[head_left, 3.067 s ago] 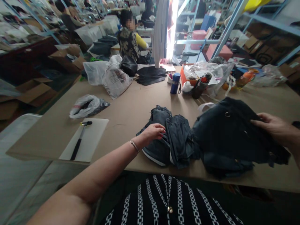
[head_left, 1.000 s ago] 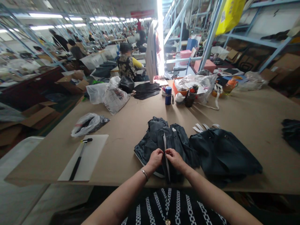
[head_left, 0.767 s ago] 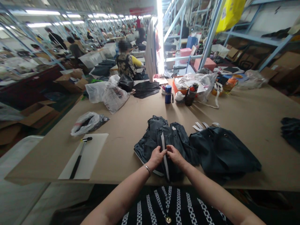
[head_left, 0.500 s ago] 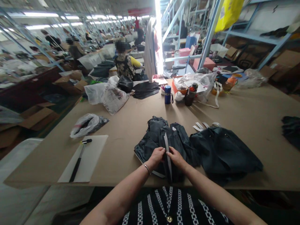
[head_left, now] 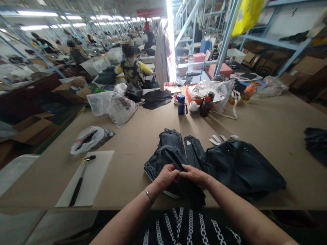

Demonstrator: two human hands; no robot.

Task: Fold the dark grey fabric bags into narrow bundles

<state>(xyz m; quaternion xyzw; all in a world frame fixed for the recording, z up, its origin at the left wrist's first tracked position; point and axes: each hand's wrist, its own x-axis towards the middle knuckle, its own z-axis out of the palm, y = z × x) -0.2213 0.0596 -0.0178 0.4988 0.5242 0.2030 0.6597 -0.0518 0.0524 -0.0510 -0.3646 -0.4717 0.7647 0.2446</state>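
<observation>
A long factory hall (head_left: 107,30) runs under rows of fluorescent lights (head_left: 38,17), with blue steel shelving (head_left: 276,40) holding cardboard boxes (head_left: 308,64) at right.

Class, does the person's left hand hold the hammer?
No, the hammer lies on a white board, while the left hand grips dark fabric.

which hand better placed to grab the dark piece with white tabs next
Right, probably: the right hand is next to the dark piece; the left hand is farther off. Both pinch the folded dark cloth.

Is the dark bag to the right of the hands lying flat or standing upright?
Lying flat: the dark bag sits slumped low on the table, with no upright shape, and white straps poke out behind it.
</observation>
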